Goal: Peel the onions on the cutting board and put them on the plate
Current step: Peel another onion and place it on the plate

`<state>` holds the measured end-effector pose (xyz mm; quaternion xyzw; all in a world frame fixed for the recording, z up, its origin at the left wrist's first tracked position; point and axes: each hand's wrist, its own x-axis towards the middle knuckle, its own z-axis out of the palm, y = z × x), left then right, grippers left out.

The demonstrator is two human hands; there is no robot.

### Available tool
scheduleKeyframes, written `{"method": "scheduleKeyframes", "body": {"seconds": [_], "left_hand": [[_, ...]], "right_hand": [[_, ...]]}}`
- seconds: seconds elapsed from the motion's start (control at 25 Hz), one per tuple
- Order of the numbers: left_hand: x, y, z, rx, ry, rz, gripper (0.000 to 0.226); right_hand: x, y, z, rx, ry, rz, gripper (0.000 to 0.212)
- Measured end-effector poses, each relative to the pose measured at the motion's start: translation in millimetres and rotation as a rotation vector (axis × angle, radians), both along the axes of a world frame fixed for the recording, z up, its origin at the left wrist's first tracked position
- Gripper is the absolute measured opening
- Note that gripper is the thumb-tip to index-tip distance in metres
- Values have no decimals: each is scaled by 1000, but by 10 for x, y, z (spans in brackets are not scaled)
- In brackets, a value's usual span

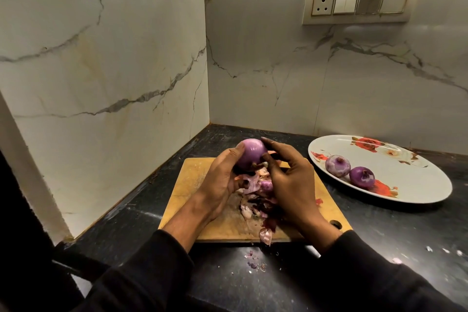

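Note:
A smooth purple onion [251, 154] is held above the wooden cutting board [188, 182]. My left hand [222, 180] grips it from the left and below. My right hand [291, 180] has its fingers curled on the onion's right side, the index finger lying over the top. Under the hands lies a heap of pink and dark onion skins [255, 200], and a small purple piece [266, 185] shows among them. To the right, an oval white plate with red flowers [410, 185] carries two peeled onions [338, 165] [362, 177].
The board sits on a dark stone counter [379, 230] in a corner of marble walls. Skin scraps [255, 261] lie on the counter in front of the board. A socket and switch panel [359, 4] is on the back wall.

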<state>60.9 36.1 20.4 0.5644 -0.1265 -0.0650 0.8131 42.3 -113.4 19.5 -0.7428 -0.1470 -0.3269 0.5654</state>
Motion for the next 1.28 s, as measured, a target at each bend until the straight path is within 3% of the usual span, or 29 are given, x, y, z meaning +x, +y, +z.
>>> {"method": "scheduleKeyframes", "body": {"seconds": [0.16,0.32,0.48,0.64,0.76,1.08,1.28], "left_hand": [[47,16,-30,-32,8,81,77],[78,30,-73,2,-43,62,54],[55,-14,-60,106,-52,113,68],[49,-19,-64,177,-206,179,51],[48,-30,-92,247,-355,212,46],[26,-22,-148,551,-558,376,71],[32,-28,-140,434,-459,319,75]], "right_hand": [[-12,11,1,-82,-75,-28,28],[-35,52,8,-177,-159,-46,18],[-39,-14,57,-262,-184,-128,15],[-38,-37,84,-363,-153,-134,17],[-29,-33,83,-325,-116,-144,17],[37,-24,41,-325,-16,-102,19],[18,6,47,-439,-34,-102,18]]}}
